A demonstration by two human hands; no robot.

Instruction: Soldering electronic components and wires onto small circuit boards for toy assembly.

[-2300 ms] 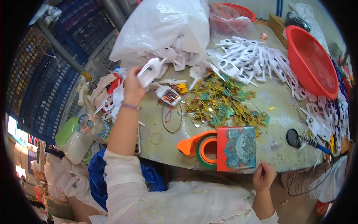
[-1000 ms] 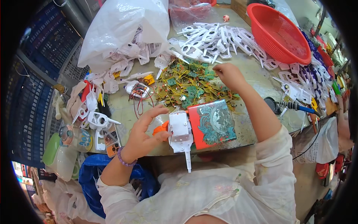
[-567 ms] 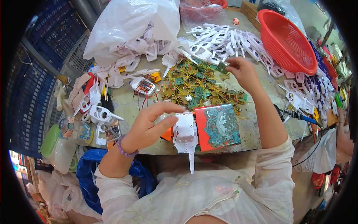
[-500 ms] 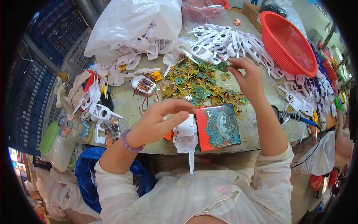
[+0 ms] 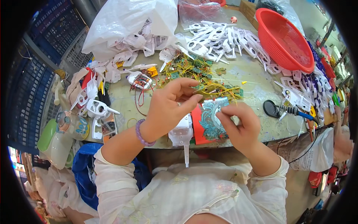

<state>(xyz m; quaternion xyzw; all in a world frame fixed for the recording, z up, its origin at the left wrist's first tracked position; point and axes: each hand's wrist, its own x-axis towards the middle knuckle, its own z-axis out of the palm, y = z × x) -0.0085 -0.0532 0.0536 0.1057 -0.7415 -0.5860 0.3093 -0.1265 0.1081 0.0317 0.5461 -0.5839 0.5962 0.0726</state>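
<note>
My left hand (image 5: 167, 108) holds a white plastic shell (image 5: 181, 133) against its palm, and the shell's thin stem hangs below the table edge. The fingertips of that hand pinch a small green circuit board with yellow wires (image 5: 209, 89). My right hand (image 5: 238, 125) is just below the board. Its fingertips are pinched together, seemingly on the board's thin wires. Both hands hover over a red box with a teal patterned lid (image 5: 209, 123) at the table's near edge.
A heap of green boards with yellow wires (image 5: 190, 67) lies behind the hands. White shells (image 5: 220, 37) spread toward a red basket (image 5: 285, 37). A big plastic bag (image 5: 130, 20) is at the back left. A soldering iron (image 5: 289, 110) lies at the right, and bottles (image 5: 56, 140) stand at the left.
My right hand came back from the board heap to the near edge with a small board. My left hand's fingers rose from the white shell to meet it above the red box.
</note>
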